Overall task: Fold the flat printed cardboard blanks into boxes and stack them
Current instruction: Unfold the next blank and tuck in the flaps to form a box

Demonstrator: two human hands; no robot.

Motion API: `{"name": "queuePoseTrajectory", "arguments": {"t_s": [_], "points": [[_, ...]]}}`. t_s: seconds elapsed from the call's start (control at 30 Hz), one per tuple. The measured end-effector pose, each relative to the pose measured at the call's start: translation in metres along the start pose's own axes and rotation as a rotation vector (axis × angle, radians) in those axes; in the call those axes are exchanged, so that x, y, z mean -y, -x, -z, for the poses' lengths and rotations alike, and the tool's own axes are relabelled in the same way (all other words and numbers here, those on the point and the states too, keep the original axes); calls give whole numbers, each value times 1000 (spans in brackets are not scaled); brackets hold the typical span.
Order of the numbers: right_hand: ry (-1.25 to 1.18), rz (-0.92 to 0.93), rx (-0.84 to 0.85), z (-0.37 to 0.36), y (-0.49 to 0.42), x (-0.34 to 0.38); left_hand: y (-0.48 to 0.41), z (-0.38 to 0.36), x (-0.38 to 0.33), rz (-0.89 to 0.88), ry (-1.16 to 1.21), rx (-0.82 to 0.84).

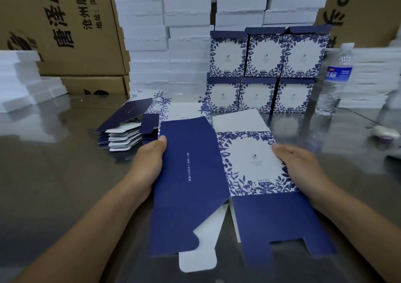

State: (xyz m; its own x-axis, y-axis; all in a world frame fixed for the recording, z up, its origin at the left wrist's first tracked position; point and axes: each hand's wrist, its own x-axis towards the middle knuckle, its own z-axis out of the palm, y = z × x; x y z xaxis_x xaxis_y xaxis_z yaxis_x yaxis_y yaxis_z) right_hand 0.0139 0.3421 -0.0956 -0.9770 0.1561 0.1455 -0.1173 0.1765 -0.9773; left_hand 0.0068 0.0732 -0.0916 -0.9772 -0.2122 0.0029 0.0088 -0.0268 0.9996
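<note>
Bottom flaps of the blank (191, 174) are held nearest, over the bench's (54, 185) front edge. Its navy side is pinched by the left hand (149, 161), its flowered side by the right hand (303, 165). To open it squarely, both edges should be pressed inward along the creases. Finished boxes (264, 72) are stacked at the far edge.

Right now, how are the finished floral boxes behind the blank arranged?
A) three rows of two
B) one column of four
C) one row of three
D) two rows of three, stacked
D: the folded boxes stand three below and three on top, six in view, behind the cardboard blank.
</note>
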Motion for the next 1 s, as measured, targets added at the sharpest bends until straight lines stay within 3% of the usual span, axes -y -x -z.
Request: {"name": "queuePoseTrajectory", "arguments": {"t_s": [0.17,0.47,0.77,1.0], "points": [[-14,-7,-73,3,-3,1,-1,1,3,13,-64,58],[-33,-26,-38,2,-2,-1,2,0,-3,-57,-18,6],[-120,-45,-45,4,0,4,4,1,1,-45,-92,93],[19,-1,-83,0,3,6,-3,0,-15,113,165,112]]}}
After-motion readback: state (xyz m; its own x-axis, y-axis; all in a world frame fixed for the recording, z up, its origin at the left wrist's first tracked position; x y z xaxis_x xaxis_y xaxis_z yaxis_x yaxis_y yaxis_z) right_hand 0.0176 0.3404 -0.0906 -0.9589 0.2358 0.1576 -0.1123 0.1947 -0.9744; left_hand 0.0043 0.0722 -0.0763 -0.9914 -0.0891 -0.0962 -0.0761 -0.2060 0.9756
